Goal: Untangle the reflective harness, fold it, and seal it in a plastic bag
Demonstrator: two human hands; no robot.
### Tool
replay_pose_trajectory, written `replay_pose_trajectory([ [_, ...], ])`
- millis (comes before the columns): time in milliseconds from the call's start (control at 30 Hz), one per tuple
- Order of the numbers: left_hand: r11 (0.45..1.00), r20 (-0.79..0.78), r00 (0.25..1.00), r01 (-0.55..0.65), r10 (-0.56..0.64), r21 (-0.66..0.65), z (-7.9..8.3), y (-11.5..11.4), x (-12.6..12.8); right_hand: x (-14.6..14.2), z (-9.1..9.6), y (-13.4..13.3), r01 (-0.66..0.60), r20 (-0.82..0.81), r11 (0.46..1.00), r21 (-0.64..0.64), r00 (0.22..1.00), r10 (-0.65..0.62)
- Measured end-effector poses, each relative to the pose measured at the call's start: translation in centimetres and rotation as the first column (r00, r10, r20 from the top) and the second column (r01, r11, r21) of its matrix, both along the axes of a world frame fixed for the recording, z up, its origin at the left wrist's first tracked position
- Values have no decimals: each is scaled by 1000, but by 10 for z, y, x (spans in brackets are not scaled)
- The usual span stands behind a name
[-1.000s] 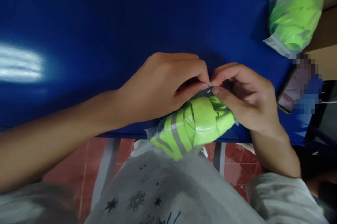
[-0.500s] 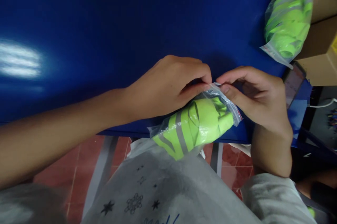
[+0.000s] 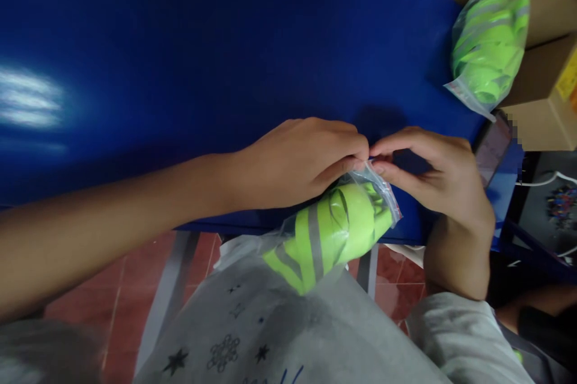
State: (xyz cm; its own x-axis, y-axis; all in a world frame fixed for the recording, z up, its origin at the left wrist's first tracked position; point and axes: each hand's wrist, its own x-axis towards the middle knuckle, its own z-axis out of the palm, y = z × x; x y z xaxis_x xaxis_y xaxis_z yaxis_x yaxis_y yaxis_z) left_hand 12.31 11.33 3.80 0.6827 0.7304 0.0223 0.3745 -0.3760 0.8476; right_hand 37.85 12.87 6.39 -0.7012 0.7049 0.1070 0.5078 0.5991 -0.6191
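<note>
A clear zip-lock bag (image 3: 331, 225) holds a folded neon-yellow item with grey reflective stripes, which looks like a safety vest. It hangs tilted over the table's front edge, against my shirt. My left hand (image 3: 311, 158) pinches the upper corner of the bag between thumb and forefinger. Close against it, my right hand (image 3: 433, 167) brings thumb and forefinger to the same corner, at the end of the zip strip. The strip slants down to the right from their fingertips. Exactly what the right fingertips grip is partly hidden.
The blue table (image 3: 202, 41) spreads out ahead. At its far right lies a second bagged neon-yellow vest (image 3: 489, 50), beside a cardboard box (image 3: 541, 113). A phone (image 3: 494, 146) rests near the right edge. Another person's arm (image 3: 536, 306) shows at lower right.
Both hands and the bag have moved slightly down toward my body. The right thumb and forefinger have come closer to the left fingertips at the bag's corner.
</note>
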Motion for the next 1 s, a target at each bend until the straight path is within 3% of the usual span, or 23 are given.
replay_pose_trajectory([
  [267, 1000, -15, 1000, 15, -15, 15, -4, -1, 1, -3, -8, -2, -58, -16, 991, 121, 998, 60],
  [533, 1000, -19, 999, 25, -25, -15, -2, 0, 0, -3, -10, -6, -47, 58, 963, 267, 998, 33],
  [733, 1000, -27, 999, 17, -17, -26, -2, 0, 0, -3, -1, -5, -10, -43, 989, 150, 999, 17],
  [1000, 999, -31, 999, 27, -28, -24, -1, 0, -1, -1, 7, -2, -64, 25, 997, -38, 998, 65],
])
